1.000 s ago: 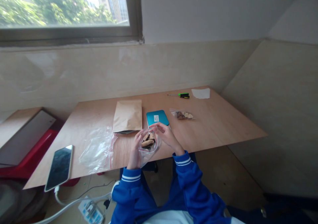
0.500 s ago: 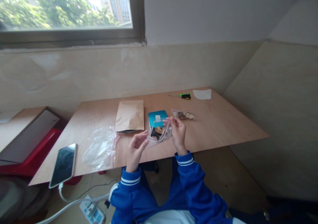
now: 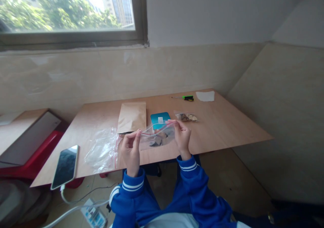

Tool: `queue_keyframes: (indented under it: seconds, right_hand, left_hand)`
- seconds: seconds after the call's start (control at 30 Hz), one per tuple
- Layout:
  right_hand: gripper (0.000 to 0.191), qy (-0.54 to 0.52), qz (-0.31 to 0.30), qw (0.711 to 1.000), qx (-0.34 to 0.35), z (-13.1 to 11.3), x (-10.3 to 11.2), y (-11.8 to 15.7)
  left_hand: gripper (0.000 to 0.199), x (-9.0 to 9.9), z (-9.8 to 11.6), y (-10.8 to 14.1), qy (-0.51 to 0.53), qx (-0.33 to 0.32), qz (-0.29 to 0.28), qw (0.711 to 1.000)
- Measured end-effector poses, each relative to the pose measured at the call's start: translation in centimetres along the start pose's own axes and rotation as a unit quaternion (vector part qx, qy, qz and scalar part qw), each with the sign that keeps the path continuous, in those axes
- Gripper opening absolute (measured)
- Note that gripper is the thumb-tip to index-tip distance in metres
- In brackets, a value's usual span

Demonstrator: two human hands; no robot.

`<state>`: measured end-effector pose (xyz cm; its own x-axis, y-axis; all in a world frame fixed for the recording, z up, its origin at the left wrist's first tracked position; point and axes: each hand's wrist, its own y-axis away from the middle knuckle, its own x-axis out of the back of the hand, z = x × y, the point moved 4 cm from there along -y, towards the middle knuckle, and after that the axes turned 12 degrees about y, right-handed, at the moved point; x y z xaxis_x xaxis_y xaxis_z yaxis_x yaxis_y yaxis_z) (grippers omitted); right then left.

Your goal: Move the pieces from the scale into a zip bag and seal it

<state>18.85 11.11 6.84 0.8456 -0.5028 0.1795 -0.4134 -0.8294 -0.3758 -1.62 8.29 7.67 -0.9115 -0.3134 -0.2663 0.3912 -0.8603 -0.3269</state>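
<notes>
Head view: the left hand [image 3: 131, 150] and right hand [image 3: 182, 139] pinched opposite ends of a clear, red-zipped plastic bag [image 3: 157, 137], its long axis crosswise between them, at lower centre over a pale plywood table [image 3: 215, 126].

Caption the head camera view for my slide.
Left hand and right hand hold a zip bag of dark and tan pieces by its top over a wooden table.

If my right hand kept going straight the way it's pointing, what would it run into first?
Probably the teal box with the white label, just beyond the fingertips of your right hand, which pinch the clear zip bag. The hand is raised and depth is unclear, so it might pass over the box.
</notes>
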Motion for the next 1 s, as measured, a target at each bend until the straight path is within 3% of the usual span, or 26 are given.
queue_keyframes:
  seconds: [0.27,0.5,0.63,0.8,1.0]
  right_hand:
    - [0.035,0.052,0.009,0.998,0.033,0.1,1.2,0.0]
    - [0.036,0.066,0.013,0.997,0.038,-0.6,1.3,0.5]
    - [0.031,0.065,-0.006,0.995,0.072,-1.5,1.5,0.7]
    - [0.036,0.099,0.052,0.991,0.069,-1.8,2.4,0.4]
    - [0.032,0.116,0.035,0.989,0.088,-2.3,2.6,0.3]
  left_hand:
    - [0.023,1.2,0.8,-0.7,-0.051,-0.015,0.035,0.998]
    - [0.019,0.8,1.3,-0.7,-0.091,-0.057,0.012,0.994]
    - [0.017,-0.5,1.7,-0.1,-0.080,-0.066,-0.055,0.993]
    - [0.021,0.0,2.0,-0.4,-0.073,-0.065,0.016,0.995]
    - [0.025,0.1,1.6,-0.5,-0.079,-0.064,0.011,0.995]
